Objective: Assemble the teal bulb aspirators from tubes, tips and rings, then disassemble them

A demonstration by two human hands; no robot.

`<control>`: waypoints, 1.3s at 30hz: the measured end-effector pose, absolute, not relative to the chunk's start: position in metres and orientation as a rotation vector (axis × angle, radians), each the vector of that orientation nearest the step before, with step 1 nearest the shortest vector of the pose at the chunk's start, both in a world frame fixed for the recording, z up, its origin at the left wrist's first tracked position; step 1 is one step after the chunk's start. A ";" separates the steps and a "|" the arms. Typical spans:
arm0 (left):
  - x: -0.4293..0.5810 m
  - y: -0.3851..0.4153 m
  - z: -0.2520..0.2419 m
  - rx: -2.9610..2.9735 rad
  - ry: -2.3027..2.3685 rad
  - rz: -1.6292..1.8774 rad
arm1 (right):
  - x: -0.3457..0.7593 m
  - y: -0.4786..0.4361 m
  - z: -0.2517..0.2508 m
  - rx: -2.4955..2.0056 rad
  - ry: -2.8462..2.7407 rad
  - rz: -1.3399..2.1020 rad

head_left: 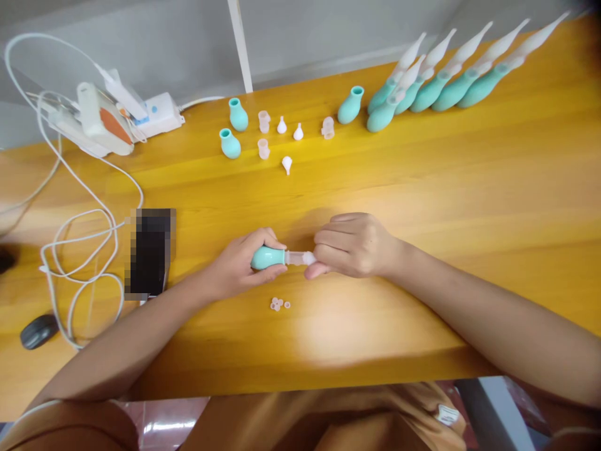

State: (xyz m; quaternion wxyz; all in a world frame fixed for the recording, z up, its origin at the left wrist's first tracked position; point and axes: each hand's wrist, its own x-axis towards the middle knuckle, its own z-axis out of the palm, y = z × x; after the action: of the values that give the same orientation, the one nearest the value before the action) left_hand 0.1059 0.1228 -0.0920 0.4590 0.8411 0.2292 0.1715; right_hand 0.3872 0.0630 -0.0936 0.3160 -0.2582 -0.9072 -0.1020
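Clasping teal bulb (268,257) in left grip (238,264)

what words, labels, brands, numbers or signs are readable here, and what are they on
No text is readable.
White label on the brown garment: marks too small and blurred to read.
Dark phone-like device: partly pixelated, nothing legible.
White power strip: blue marks, no legible lettering.
Teal bulb in the left hand: no lettering visible.
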 end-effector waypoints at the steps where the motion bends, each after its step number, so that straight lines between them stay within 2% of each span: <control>1: 0.106 0.123 -0.092 2.068 0.563 0.409 | 0.387 0.063 -0.094 -0.680 -2.392 -0.265; 14: 0.105 0.122 -0.092 2.112 0.554 0.399 | 0.385 0.063 -0.095 -0.683 -2.383 -0.280; 39: 0.102 0.117 -0.096 2.089 0.483 0.618 | 0.375 0.059 -0.093 -0.687 -2.298 -0.196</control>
State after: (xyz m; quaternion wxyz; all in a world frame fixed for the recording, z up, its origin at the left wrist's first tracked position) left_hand 0.1024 0.1172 -0.0956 0.4398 0.8408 0.1944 0.2487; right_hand 0.3752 0.0594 -0.0934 0.3593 -0.2663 -0.8912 -0.0759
